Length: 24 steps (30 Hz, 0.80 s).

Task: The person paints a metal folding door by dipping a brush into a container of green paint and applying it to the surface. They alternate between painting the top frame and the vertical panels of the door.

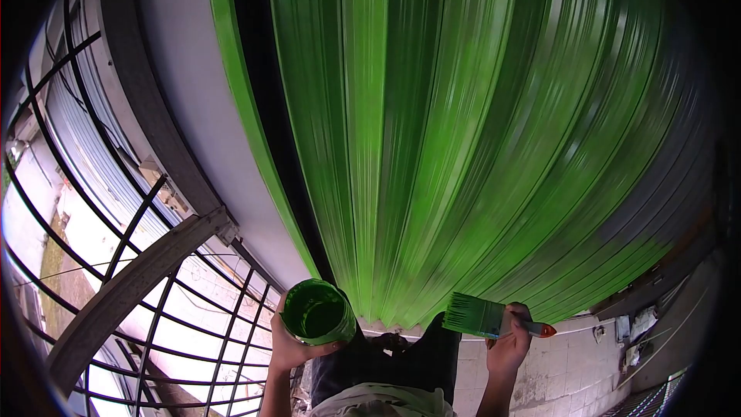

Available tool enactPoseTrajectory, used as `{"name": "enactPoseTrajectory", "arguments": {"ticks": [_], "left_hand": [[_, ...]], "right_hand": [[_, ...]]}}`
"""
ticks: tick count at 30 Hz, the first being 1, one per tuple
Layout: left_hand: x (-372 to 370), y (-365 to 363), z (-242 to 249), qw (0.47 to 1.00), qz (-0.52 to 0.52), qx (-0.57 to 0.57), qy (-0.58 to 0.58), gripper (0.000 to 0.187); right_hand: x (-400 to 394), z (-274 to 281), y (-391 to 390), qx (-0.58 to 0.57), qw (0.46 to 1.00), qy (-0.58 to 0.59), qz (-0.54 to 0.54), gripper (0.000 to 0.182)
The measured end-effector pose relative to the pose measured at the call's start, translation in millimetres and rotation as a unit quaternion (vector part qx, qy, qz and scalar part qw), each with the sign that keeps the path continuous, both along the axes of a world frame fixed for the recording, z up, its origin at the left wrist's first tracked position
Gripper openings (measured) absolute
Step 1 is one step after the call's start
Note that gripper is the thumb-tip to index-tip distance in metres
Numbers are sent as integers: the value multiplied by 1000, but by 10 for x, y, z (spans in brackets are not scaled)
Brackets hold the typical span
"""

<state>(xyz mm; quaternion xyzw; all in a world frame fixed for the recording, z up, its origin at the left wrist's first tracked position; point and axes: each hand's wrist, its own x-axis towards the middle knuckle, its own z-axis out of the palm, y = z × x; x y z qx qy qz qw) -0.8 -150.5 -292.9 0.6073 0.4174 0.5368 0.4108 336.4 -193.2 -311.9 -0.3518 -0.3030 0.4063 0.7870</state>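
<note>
My left hand (289, 347) is wrapped round a paint can (346, 323), whose inside is coated with green paint. The can is tipped so that its mouth faces me. In my right hand (509, 344) is a wide paintbrush (485, 316), gripped at the handle, its bristles green and pointing left. The red-orange handle end sticks out past my fingers on the right. Ahead of both hands rises a corrugated metal sheet (370, 185), mostly covered in streaky green paint. The brush looks apart from the sheet, though its exact distance is hard to judge.
Grey unpainted ribs (656, 193) show at the sheet's right side. On the left are a black metal grille (162, 301), a brown beam (131, 293) and a pale wall panel (201, 69). A tiled surface (563, 371) lies below on the right.
</note>
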Motion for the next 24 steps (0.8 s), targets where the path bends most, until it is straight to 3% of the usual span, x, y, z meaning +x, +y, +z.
{"name": "enactPoseTrajectory", "arguments": {"ticks": [10, 15, 17, 20, 21, 22, 23, 24], "left_hand": [[71, -14, 66, 1000, -16, -13, 0, 83], [138, -12, 104, 1000, -1, 1, 4, 86], [178, -1, 138, 1000, -3, 9, 9, 88], [243, 11, 48, 999, -27, 25, -5, 91], [324, -14, 138, 997, -30, -15, -76, 90], [338, -17, 183, 997, -32, -10, -62, 89], [344, -5, 210, 998, -33, -6, -48, 88], [381, 2, 250, 997, -35, -12, -63, 88]], "right_hand": [[-45, -112, 38, -13, 999, 26, -26, 22], [-111, 155, -21, -13, 998, 17, 51, 22], [-137, 134, -16, -15, 999, 32, 34, 21], [-127, -60, 30, 43, 997, 55, -14, 25], [-108, -104, 48, 52, 997, 56, -15, 25], [4, -504, 169, 85, 994, 49, -42, 18], [-237, 81, 58, -9, 998, 45, -44, 25], [-130, -58, 73, 28, 999, 39, 12, 29]]}}
